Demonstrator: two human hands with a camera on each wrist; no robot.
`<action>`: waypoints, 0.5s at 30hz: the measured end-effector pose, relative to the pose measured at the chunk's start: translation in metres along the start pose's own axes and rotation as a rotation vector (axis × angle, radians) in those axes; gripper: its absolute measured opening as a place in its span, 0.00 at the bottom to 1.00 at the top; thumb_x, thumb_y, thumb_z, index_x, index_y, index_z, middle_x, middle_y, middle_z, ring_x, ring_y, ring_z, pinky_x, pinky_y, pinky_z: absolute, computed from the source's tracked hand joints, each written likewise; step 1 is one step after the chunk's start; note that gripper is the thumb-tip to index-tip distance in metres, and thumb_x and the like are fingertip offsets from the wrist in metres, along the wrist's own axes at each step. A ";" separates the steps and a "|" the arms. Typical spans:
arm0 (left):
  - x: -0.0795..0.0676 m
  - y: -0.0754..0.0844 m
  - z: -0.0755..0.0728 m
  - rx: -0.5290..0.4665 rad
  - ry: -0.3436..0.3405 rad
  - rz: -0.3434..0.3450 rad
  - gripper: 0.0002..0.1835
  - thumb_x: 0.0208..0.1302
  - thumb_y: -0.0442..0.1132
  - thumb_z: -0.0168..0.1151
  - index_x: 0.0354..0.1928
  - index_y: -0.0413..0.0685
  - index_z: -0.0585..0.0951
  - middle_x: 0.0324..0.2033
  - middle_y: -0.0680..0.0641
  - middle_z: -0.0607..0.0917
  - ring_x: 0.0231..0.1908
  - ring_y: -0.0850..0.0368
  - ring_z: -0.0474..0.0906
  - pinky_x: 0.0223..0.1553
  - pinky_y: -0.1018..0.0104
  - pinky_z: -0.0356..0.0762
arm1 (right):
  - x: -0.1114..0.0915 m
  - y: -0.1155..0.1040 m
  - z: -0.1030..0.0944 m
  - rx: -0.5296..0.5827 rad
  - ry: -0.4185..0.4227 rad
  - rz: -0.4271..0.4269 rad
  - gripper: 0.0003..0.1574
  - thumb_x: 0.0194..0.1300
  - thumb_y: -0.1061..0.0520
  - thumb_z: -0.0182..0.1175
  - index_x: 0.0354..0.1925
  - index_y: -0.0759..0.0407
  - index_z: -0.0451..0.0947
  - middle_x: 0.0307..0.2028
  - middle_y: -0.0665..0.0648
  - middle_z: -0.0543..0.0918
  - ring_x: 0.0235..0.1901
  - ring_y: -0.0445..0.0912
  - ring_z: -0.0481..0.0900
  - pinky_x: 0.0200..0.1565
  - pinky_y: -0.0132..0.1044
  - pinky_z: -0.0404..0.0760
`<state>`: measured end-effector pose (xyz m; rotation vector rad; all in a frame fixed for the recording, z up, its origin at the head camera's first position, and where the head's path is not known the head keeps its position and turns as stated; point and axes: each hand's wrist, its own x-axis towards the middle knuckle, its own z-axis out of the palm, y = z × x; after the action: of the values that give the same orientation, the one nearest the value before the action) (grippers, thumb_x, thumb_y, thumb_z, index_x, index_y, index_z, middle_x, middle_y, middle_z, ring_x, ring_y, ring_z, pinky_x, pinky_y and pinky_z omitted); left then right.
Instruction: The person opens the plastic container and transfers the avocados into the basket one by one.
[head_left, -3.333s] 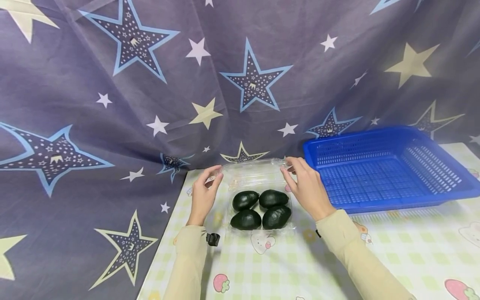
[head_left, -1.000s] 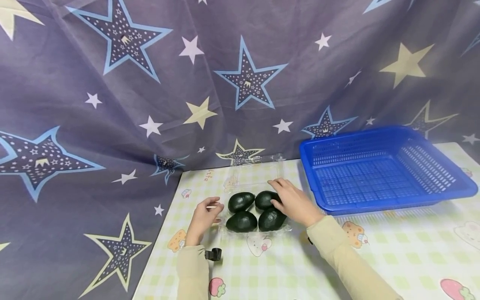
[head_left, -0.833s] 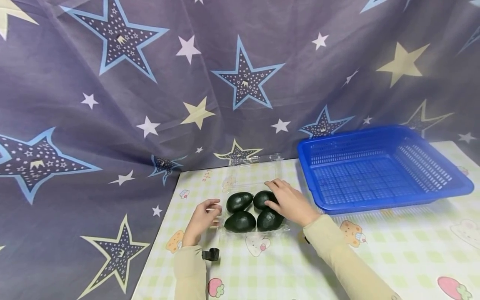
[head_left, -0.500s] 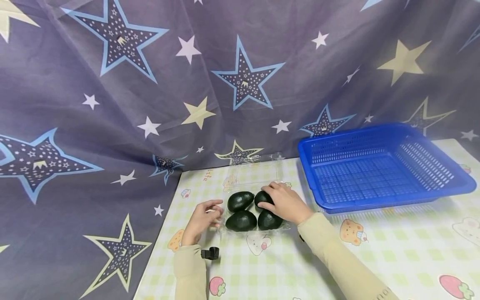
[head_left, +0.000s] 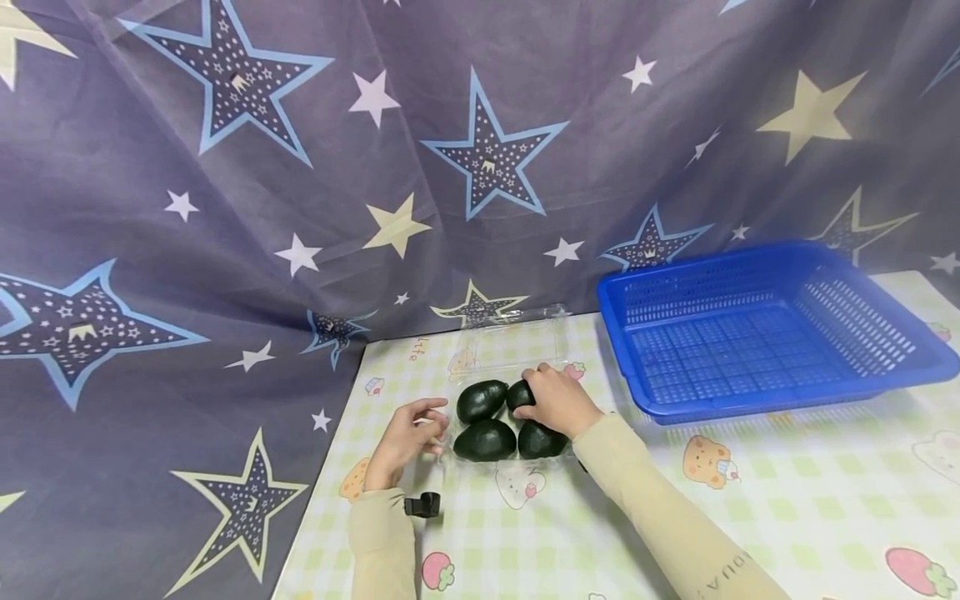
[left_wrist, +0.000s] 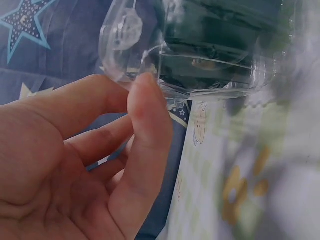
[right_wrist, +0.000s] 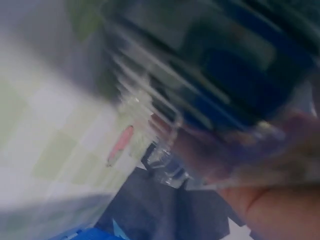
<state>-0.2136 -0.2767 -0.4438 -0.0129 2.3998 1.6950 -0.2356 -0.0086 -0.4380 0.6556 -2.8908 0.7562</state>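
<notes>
A clear plastic clamshell container (head_left: 467, 463) holds several dark green avocados, its lid (head_left: 517, 343) folded back flat behind it. My right hand (head_left: 558, 402) reaches in from the right and grips the back right avocado (head_left: 519, 394), covering much of it. The front right avocado (head_left: 540, 442) is partly under that hand; the back left (head_left: 481, 402) and front left (head_left: 484, 440) ones lie uncovered. My left hand (head_left: 408, 435) is at the container's left side, fingers loosely curved, fingertips right at its edge. In the left wrist view, the thumb (left_wrist: 149, 107) overlaps the container's wall. The right wrist view is blurred.
A blue perforated plastic basket (head_left: 738, 410) stands at the back right of the table, with nothing in it. A green-and-white checked tablecloth (head_left: 525, 550) covers the table. A star-patterned curtain (head_left: 322, 208) hangs directly behind and along the left edge.
Both hands held the lid; now it lies folded back. My left hand has come down to the container's left side. My right hand has moved over the back right avocado and closed round it.
</notes>
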 end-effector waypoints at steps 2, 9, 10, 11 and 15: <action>0.000 0.001 0.001 -0.001 0.003 -0.005 0.25 0.64 0.26 0.57 0.64 0.33 0.73 0.40 0.40 0.80 0.27 0.55 0.79 0.24 0.66 0.85 | 0.002 0.000 0.001 0.016 -0.019 0.024 0.36 0.54 0.46 0.75 0.54 0.68 0.79 0.45 0.68 0.82 0.42 0.60 0.83 0.45 0.52 0.84; 0.002 0.000 0.001 0.000 0.011 -0.009 0.25 0.62 0.24 0.57 0.64 0.33 0.74 0.39 0.40 0.80 0.27 0.55 0.79 0.23 0.69 0.84 | 0.004 0.002 0.004 0.033 0.012 0.030 0.37 0.53 0.45 0.75 0.55 0.66 0.80 0.48 0.66 0.82 0.45 0.58 0.83 0.48 0.50 0.84; 0.003 0.000 0.001 0.001 0.013 -0.007 0.25 0.62 0.24 0.56 0.64 0.33 0.74 0.39 0.40 0.80 0.27 0.55 0.79 0.23 0.69 0.84 | 0.004 0.002 0.005 0.036 0.019 0.028 0.37 0.53 0.45 0.75 0.55 0.66 0.80 0.48 0.66 0.82 0.45 0.58 0.83 0.48 0.51 0.84; 0.003 0.001 0.001 0.000 0.016 -0.007 0.25 0.62 0.24 0.56 0.63 0.32 0.74 0.39 0.40 0.80 0.27 0.55 0.79 0.23 0.69 0.84 | 0.003 0.002 0.005 0.037 0.026 0.024 0.37 0.53 0.45 0.75 0.55 0.66 0.80 0.48 0.66 0.82 0.45 0.58 0.83 0.47 0.50 0.84; 0.002 0.001 0.001 0.004 0.014 -0.009 0.25 0.62 0.23 0.56 0.63 0.31 0.74 0.38 0.42 0.79 0.27 0.55 0.79 0.23 0.69 0.84 | 0.002 0.003 0.006 0.042 0.024 0.023 0.37 0.53 0.45 0.75 0.56 0.65 0.80 0.48 0.65 0.82 0.44 0.57 0.83 0.46 0.49 0.85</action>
<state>-0.2157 -0.2750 -0.4437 -0.0354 2.4099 1.6913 -0.2386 -0.0099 -0.4440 0.6134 -2.8727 0.8248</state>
